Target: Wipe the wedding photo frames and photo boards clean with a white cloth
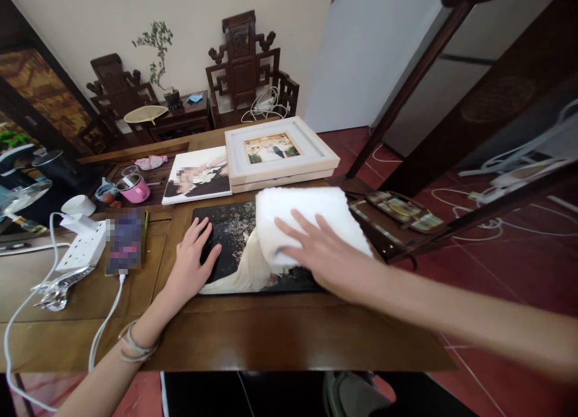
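On the table lies a dark photo panel [232, 230] printed with a long pale dress and blossoms. My left hand [194, 257] rests on its left edge, fingers spread. A folded white cloth [311, 206] covers the panel's right part. Across the cloth lies my right hand [323, 248], open, with its fingers spread flat and pressing on it. The panel's picture under the cloth is hidden. Just behind stand a white photo canvas [194, 173] and a pale framed photo [280, 146], which neither hand touches.
Left on the wooden table [271, 333] are a power strip [83, 245], a phone [126, 242] on a white cable, a pink cup [134, 189] and a kettle [52, 164]. A dark wooden chair [406, 224] stands close on the right. Cables lie on the red floor.
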Available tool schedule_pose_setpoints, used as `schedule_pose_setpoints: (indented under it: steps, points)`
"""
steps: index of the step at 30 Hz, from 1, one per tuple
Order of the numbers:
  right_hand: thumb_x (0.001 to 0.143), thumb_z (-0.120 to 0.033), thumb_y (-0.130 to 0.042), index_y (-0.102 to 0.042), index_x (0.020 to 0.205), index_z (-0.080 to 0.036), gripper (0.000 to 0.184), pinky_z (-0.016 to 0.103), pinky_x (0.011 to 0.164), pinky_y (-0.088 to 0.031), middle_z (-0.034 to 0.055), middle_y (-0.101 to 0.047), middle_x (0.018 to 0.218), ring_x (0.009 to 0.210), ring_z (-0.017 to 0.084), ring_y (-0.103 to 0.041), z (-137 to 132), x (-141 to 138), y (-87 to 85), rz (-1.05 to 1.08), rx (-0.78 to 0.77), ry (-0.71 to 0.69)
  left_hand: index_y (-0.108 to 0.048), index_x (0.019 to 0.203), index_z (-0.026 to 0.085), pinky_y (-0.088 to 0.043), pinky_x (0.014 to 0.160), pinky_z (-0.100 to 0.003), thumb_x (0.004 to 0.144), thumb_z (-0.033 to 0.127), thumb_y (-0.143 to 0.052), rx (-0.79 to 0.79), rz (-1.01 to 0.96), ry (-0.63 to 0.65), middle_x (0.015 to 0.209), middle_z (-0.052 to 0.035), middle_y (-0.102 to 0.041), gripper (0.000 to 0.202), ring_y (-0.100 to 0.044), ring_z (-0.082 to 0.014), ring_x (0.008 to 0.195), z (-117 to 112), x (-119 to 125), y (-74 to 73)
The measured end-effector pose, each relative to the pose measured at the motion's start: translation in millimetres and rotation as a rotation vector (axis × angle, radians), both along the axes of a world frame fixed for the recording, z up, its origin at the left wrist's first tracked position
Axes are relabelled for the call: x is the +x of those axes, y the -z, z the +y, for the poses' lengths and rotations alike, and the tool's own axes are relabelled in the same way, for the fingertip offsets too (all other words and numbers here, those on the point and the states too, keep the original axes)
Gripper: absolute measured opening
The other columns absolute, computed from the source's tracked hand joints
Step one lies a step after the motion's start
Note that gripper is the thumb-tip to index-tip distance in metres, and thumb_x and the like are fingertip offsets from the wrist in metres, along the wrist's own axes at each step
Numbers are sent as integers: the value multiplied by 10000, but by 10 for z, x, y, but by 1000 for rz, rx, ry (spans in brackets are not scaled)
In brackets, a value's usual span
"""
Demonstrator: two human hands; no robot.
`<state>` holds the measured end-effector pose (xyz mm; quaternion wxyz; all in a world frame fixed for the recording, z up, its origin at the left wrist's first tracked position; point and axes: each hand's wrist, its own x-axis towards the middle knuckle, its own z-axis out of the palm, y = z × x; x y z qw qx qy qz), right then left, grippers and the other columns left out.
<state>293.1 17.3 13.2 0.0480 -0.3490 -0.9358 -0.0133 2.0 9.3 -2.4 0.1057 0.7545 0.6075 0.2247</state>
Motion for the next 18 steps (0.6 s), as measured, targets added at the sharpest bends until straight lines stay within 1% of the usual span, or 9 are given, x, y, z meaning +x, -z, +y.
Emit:
schedule_pose_setpoints:
  steps: [2,4,6,7,9,12,15,17,18]
  points:
    - [594,83,-536,-685,1101,-233,616,769,980,-317,177,-397,1513,1387,515,-231,-410,-22,97,97,26,-47,-471,1402,214,-298,1114,-597,957,400,-458,7,-3,2,1522,-136,-422,482,-279,-306,1461,-2,5,3]
    - [646,9,-585,-714,941,-253,416,749,1013,-304,131,-394,1525,1402,487,-229,-734,-39,164,215,48,-81,-474,1399,210,-298,1116,-593,957,403,-454,11,-5,5,1521,-139,-422,483,-280,-306,1461,-5,9,3]
    - [670,-40,-604,-715,881,-270,331,736,1029,-302,100,-393,1531,1408,468,-237,-870,-57,168,260,31,-104,-477,1395,201,-299,1117,-591,964,403,-434,12,-9,6,1522,-144,-421,477,-282,-305,1460,-7,11,2]
    - [670,-40,-603,-717,905,-277,353,738,1024,-306,99,-395,1530,1405,468,-246,-853,-70,143,242,5,-113,-475,1396,196,-298,1116,-592,970,398,-418,12,-11,7,1527,-146,-412,475,-281,-305,1461,-7,9,2]
    - [653,7,-575,-709,1032,-278,493,748,1001,-321,129,-393,1527,1392,481,-263,-663,-110,48,145,-58,-126,-458,1409,190,-299,1114,-595,980,379,-386,12,-12,13,1544,-150,-384,475,-274,-302,1464,-7,3,2]
    - [637,106,-484,-631,1236,-228,701,735,992,-336,190,-346,1539,1391,494,-242,-143,-216,-138,-35,-114,-118,-432,1429,189,-310,1104,-590,987,347,-353,-12,-4,18,1555,-148,-365,475,-259,-295,1471,-7,-7,1]
    - [674,134,-425,-538,1349,-161,745,707,1017,-333,222,-293,1555,1409,485,-193,364,-342,-269,-118,-101,-88,-430,1429,167,-319,1095,-583,997,318,-311,-51,-1,16,1552,-154,-368,472,-232,-289,1480,-9,-8,-3]
    - [688,134,-414,-493,1389,-157,763,702,1029,-325,209,-280,1565,1420,471,-173,557,-407,-308,-146,-101,-69,-425,1430,161,-319,1092,-582,996,298,-308,-50,2,21,1558,-156,-354,470,-213,-287,1485,-10,-5,-3]
    - [693,134,-414,-481,1401,-163,771,697,1034,-323,201,-278,1568,1423,464,-172,590,-430,-315,-157,-103,-56,-424,1430,165,-320,1091,-583,993,290,-315,-42,2,23,1560,-156,-351,468,-212,-287,1485,-11,-3,-1]
